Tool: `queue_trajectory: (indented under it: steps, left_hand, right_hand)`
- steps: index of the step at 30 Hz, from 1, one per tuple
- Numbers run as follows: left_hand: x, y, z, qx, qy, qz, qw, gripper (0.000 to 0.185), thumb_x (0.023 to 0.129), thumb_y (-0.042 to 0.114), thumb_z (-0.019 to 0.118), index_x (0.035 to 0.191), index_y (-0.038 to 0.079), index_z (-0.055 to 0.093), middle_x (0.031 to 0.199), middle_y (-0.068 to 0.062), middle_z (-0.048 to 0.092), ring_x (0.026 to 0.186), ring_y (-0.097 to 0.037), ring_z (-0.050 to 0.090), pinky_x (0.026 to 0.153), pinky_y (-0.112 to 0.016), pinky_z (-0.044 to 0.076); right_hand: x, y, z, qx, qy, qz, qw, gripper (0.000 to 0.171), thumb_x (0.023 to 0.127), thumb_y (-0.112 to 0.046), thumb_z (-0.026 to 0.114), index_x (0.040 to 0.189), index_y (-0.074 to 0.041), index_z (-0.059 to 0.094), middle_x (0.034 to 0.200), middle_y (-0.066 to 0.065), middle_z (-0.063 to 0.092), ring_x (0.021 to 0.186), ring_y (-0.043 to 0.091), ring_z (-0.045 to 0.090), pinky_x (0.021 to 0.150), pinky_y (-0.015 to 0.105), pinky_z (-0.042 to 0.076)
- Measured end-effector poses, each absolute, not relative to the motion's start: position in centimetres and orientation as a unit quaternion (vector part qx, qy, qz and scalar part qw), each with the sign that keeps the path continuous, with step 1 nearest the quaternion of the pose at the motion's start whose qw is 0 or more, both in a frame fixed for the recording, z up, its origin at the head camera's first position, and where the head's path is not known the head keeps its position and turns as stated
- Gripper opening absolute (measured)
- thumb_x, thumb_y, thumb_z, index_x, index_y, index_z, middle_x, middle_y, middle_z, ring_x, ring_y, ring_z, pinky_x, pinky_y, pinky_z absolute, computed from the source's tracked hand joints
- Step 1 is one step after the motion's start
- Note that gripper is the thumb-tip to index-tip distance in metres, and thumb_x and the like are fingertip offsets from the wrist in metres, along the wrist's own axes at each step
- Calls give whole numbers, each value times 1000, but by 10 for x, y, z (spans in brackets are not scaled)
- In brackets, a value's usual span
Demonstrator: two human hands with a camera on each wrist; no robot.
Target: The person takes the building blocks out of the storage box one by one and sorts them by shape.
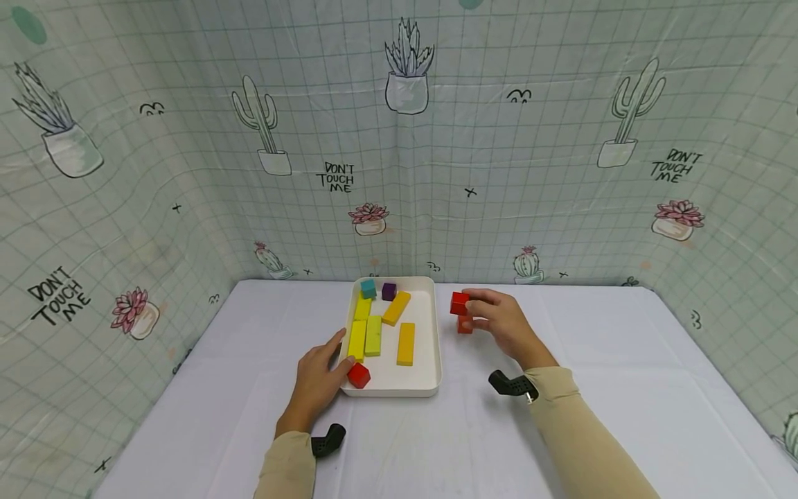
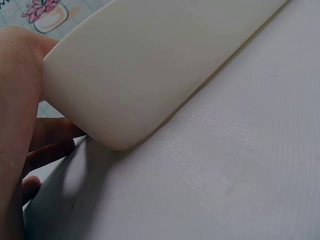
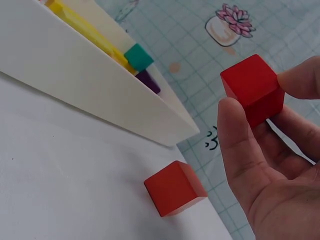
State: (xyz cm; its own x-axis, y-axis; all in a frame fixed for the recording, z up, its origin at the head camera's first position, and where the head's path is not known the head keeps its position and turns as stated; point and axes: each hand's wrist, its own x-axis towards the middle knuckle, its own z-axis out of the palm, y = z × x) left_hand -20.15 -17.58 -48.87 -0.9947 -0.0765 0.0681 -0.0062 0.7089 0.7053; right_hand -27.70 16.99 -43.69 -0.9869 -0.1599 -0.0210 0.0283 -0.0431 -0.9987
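Observation:
In the head view, my left hand [image 1: 316, 380] grips the left side of a white tray [image 1: 430, 333], its thumb over the rim close to a red cube [image 1: 359, 375] in the near left corner. The left wrist view shows fingers around the tray's outer wall [image 2: 130, 75]. My right hand [image 1: 506, 326] pinches another red cube [image 1: 459, 303] between thumb and fingers, to the right of the tray. In the right wrist view this held cube [image 3: 255, 90] is up in the air. Below it, an orange-red cube [image 3: 175, 189] sits on the white tabletop beside the tray.
Inside the tray lie yellow-green blocks [image 1: 373, 336], orange-yellow blocks [image 1: 406, 344], a teal cube [image 1: 368, 288] and a dark purple cube [image 1: 389, 292]. A white cloth [image 1: 598, 360] covers the table. Behind it hangs a grid-patterned curtain [image 1: 436, 166] with drawn plants.

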Motion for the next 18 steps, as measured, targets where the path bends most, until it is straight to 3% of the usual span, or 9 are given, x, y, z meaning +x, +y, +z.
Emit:
queue_trajectory:
  steps: [7,18]
  left_hand:
    - [-202,-175,-488,23,-924,-380,46,63,95,32,61,155,25,41,142,-10,56,134,-38,40,108,-65,32]
    - [-202,-176,-488,26,-925,-376,42,63,95,32,61,155,26,41,143,-10,56,134,-38,41,108,-65,33]
  right_hand:
    - [-277,177,-440,-50,686,-723,66,47,98,-12,62,139,9,53,136,25,53,104,27,64,91,36,55]
    - [-279,193,-451,-49,670,-739,59,45,98,-1,57,139,14,49,136,30,50,97,19,68,92,35,54]
